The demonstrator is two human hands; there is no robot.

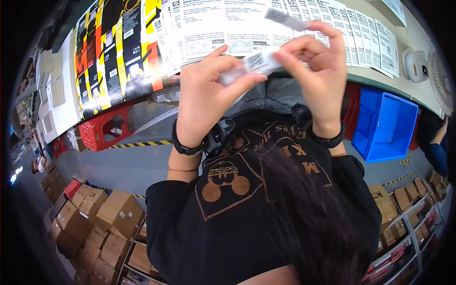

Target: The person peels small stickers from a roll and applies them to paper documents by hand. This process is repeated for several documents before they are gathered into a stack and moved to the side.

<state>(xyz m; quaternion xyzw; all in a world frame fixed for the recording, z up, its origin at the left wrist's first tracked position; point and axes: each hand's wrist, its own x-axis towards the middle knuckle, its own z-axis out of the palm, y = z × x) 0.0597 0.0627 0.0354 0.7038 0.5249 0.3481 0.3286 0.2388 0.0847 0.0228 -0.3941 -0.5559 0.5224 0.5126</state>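
My left hand [209,90] is closed, thumb and fingers pinching a strip of white barcode labels [260,61]. The thumb and a finger of my right hand [318,66] meet at the strip's other end. A second barcode label [286,20], blurred, sits at a raised fingertip of the right hand. Whether it is stuck there or held is unclear. Beneath both hands, overlapping white printed sheets [209,28] spread in a row along the table. Black, yellow and orange printed packaging [111,66] lies to their left.
A blue plastic bin [385,124] stands below the table's right side. A white fan [439,71] rests on the right end of the table. A red stool [105,127] is under the left side. Cardboard boxes [121,213] fill shelves behind me. Another person's arm [434,147] shows at far right.
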